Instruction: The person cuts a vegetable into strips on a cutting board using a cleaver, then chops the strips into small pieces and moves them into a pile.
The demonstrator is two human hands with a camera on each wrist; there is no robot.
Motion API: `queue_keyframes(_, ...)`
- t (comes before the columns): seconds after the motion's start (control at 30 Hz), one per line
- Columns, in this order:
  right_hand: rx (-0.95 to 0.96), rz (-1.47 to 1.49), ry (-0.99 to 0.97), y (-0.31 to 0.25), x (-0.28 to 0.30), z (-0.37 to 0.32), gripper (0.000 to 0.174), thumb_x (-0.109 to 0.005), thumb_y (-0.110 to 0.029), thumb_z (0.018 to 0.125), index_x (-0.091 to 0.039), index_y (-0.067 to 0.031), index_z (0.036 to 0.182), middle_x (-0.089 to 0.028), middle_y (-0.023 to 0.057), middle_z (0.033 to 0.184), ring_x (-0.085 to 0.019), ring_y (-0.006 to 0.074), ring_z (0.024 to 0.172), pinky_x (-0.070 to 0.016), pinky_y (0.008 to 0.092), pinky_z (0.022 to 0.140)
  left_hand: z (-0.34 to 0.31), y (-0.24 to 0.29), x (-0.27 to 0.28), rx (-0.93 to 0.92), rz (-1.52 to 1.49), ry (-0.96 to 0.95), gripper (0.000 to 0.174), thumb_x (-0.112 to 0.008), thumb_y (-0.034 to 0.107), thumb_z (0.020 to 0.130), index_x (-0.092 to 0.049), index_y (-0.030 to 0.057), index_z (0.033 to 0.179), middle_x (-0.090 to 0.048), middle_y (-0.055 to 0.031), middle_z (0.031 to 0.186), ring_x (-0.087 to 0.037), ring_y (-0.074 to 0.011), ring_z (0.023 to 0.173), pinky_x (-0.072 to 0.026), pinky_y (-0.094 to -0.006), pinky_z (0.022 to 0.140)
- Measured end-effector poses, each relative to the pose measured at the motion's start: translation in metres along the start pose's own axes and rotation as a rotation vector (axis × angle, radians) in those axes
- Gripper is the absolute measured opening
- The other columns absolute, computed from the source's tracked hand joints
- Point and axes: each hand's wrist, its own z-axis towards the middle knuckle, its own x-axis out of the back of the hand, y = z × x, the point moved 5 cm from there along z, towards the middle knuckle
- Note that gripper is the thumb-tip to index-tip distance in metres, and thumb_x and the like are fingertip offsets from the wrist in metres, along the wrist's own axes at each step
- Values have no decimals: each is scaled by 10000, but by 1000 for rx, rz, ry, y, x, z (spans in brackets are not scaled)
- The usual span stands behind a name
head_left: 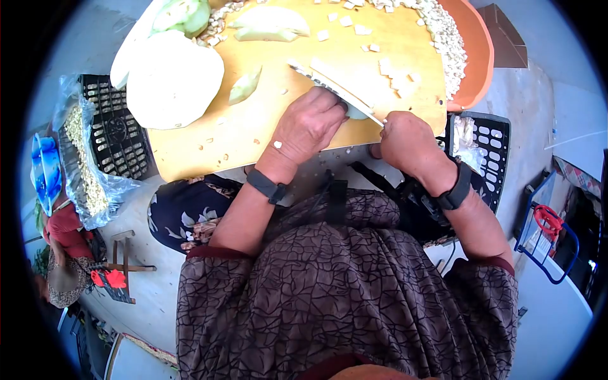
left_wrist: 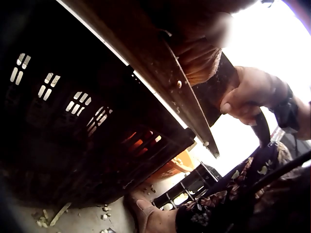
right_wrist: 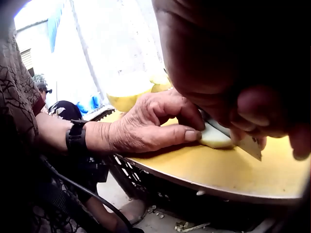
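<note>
My right hand [head_left: 411,142] grips a wide-bladed knife [head_left: 342,94], its blade slanting across the board's near side. Under the blade's near face, my left hand [head_left: 304,126] holds a pale piece of peeled fruit or gourd [right_wrist: 214,139], with bent fingers and the thumb against it. In the right wrist view the blade stands right at the piece, and the right hand covers the knife's handle. A large peeled whitish half [head_left: 174,82] lies to the left on the yellow board [head_left: 272,114], with a small wedge [head_left: 246,86] beside it.
Thick pale slices [head_left: 269,25] and small cubes [head_left: 398,79] lie farther back. Diced bits [head_left: 446,57] heap at the right by an orange basin [head_left: 478,54]. Black crates [head_left: 114,136] stand below. A plastic bag [head_left: 95,183] holds more bits; a person [head_left: 66,253] is at far left.
</note>
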Motion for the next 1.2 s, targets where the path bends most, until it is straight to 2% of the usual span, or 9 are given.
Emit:
queue_keyframes(0.17,44,-4,61,-9,-1,10,171,-577,-36,783,-701,41,871,-691,264,885,-689,409,872,-546,453,799,0,2,1,16,-1,-29,87,-694,22,753,-666,42,833,-609,-64,890,-599,-248,898,-536,-343,785)
queue_keyframes(0.37,-7,42,94,-7,-2,13,177,-568,-55,798,-700,40,869,-690,274,905,-689,406,885,-545,446,808,-1,0,0,4,8,-33,117,-681,-2,749,-672,41,857,-618,-68,886,-606,-249,892,-535,-348,777)
queue_keyframes(0.47,-88,210,113,-4,0,9,181,-564,-77,815,-696,40,856,-689,277,899,-689,410,874,-545,453,804,-1,0,1,-1,1,-15,141,-691,-24,730,-681,38,856,-640,-78,891,-624,-257,899,-537,-350,778)
queue_keyframes(0.67,19,120,247,2,-3,12,184,-560,-84,816,-695,39,839,-685,276,858,-684,423,830,-546,463,782,-1,0,1,6,12,-34,145,-685,-26,734,-685,39,863,-640,-73,893,-623,-251,898,-538,-344,776)
queue_keyframes(0.87,85,37,243,-8,3,12,167,-562,-58,785,-688,51,800,-676,287,825,-681,429,804,-547,466,749,-1,0,0,-22,32,-29,138,-689,-13,739,-690,49,863,-630,-71,881,-615,-250,878,-537,-345,765)
queue_keyframes(0.97,164,-5,328,5,-10,18,166,-579,-73,800,-685,52,773,-671,280,787,-680,428,784,-547,465,736,-1,-1,1,-35,44,-6,129,-692,-3,740,-691,53,857,-629,-69,872,-614,-249,865,-537,-349,758)
queue_keyframes(1.13,142,50,303,6,-7,-2,208,-645,-142,819,-686,52,753,-663,275,758,-673,432,762,-547,467,734,0,1,3,-52,67,46,90,-708,22,732,-682,57,811,-635,-56,843,-614,-243,823,-537,-350,733)
queue_keyframes(1.2,125,53,270,7,-4,-7,222,-662,-158,822,-687,51,753,-662,272,755,-671,433,763,-546,470,736,-1,0,1,-34,74,18,77,-677,23,748,-676,55,818,-611,-62,842,-605,-238,845,-527,-354,764)
